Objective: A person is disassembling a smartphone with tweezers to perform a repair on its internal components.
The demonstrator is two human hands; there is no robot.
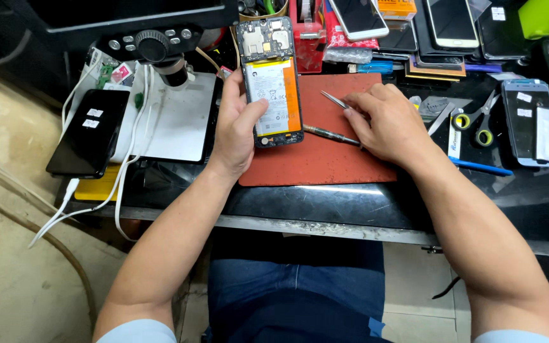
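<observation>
My left hand point(236, 127) grips an opened phone point(269, 82) by its left edge, holding it upright above the red work mat point(325, 159). The phone's back is off, showing a white and orange battery and the circuit board at the top. My right hand point(382, 121) rests on the mat to the right of the phone and pinches metal tweezers point(334, 99), whose tips point up-left toward the phone. A thin screwdriver point(328, 134) lies on the mat under the right hand's fingers.
A microscope point(154, 47) on a white base point(173, 121) stands at the left, a black phone point(90, 133) and white cables point(122, 171) beside it. Several phones point(452, 22) and parts crowd the back. Scissors point(478, 121) and another phone point(525, 117) lie at the right.
</observation>
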